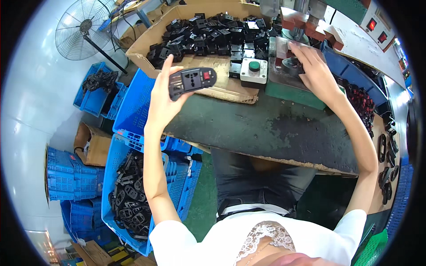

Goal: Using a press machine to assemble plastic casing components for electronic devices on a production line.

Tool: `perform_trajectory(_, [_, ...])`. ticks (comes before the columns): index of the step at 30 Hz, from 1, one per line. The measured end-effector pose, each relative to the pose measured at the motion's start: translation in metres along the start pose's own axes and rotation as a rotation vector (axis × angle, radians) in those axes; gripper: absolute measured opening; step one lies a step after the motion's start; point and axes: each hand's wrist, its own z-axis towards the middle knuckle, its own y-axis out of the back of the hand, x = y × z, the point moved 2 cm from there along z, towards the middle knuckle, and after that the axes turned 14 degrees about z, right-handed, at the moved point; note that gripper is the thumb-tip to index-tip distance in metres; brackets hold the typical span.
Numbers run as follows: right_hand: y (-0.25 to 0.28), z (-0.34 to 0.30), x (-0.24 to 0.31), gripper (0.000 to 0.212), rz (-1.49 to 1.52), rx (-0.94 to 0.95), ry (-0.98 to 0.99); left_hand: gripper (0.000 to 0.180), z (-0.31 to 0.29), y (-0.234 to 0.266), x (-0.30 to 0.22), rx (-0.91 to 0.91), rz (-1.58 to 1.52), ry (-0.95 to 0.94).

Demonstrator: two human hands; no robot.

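Observation:
My left hand [162, 99] is raised over the left end of the dark worktable [266, 128]. It grips a black socket unit [192, 82] with rounded ends, a red switch and metal strips at one end. My right hand [316, 73] reaches to the press fixture [284, 82] at the back right, its fingers stretched out over the plate. Beside those fingers sits a dark piece with metallic strips [291, 65] in the fixture; my hand partly hides it. A grey control box with a green button [254, 66] stands left of the fixture.
A cardboard box [138, 49] heaped with black parts [208, 35] stands at the back. The press head [306, 24] hangs above the fixture. A blue crate [108, 195] of black housings is at left. Red and black parts [360, 104] lie at right. A fan [85, 26] stands far left.

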Motion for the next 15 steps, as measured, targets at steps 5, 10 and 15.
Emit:
perform_trajectory(5, [-0.001, -0.017, 0.002, 0.086, -0.125, 0.097, 0.133, 0.094, -0.021, 0.012, 0.023, -0.087, 0.084, 0.109])
perform_trajectory(10, [-0.002, -0.026, -0.003, 0.078, -0.246, 0.106, 0.137, 0.088, -0.05, 0.019, 0.048, -0.167, 0.184, 0.235])
perform_trajectory(15, [0.002, -0.026, -0.019, 0.063, -0.219, 0.029, 0.247, 0.082, -0.064, 0.026, 0.076, -0.136, 0.453, 0.34])
